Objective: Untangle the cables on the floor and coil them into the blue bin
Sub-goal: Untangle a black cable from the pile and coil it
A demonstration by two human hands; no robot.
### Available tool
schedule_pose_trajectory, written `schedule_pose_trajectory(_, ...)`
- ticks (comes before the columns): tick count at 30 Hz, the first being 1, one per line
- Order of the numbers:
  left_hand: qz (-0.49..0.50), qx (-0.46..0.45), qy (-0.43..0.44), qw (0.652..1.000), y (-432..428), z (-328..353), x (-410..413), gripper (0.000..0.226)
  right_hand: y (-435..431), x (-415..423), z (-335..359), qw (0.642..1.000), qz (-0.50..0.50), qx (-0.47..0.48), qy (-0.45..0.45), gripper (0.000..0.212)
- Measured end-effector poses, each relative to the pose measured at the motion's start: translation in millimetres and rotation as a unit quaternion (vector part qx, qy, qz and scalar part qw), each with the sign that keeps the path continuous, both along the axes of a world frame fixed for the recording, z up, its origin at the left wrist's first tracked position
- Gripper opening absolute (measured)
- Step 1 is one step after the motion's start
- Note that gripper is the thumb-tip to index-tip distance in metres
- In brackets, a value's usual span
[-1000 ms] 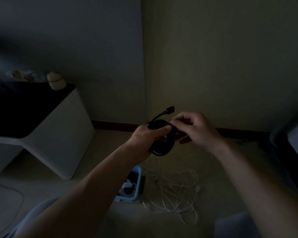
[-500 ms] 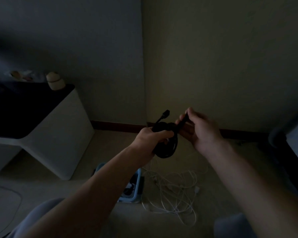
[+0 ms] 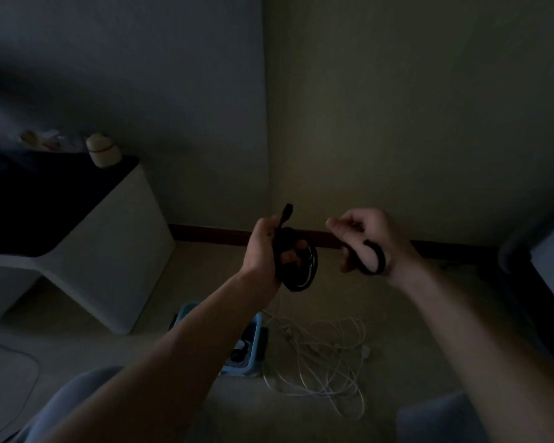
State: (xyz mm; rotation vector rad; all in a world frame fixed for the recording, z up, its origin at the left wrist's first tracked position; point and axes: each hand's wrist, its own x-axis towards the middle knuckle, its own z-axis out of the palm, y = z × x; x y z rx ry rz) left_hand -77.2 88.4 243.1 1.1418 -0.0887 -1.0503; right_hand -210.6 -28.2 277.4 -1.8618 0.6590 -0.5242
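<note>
The coiled black cable (image 3: 302,278) hung in the air in front of the wall corner, gripped by the left hand (image 3: 264,247), fingers curled through the coil and one plug end sticking up above the thumb. The right hand (image 3: 365,239), apart from it, was curled round a short black loop (image 3: 376,255); cable or strap could not be told. Below, the blue bin (image 3: 256,343) stood on the floor (image 3: 179,407), half hidden by the left forearm, with tangled white cables (image 3: 320,356) just beside it.

no readable text, no labels, no brands, no numbers
</note>
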Motion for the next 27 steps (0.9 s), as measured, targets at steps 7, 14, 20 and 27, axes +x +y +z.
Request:
schedule_pose_trajectory(7,0.033,-0.015,0.04,0.999,-2.6,-3.0,1.2,0.034,7.9,5.2,-14.2,0.991,0.086,0.049,0.091,0.011)
schedule_pose_trajectory(14,-0.04,0.01,0.019,0.999,-1.0,0.1,-4.1,0.039,9.0,10.4,-21.3,0.993,0.036,0.013,0.115,0.005)
schedule_pose_trajectory(20,-0.063,0.036,-0.016,0.997,-2.4,2.0,-8.3,0.046,7.0,9.5,-21.2,0.993,-0.027,-0.027,0.11,0.007)
schedule_pose_trajectory(27,-0.088,0.061,-0.017,0.994,1.6,8.0,-12.8,0.045,5.4,7.6,-21.6,0.983,-0.041,-0.088,0.158,0.015)
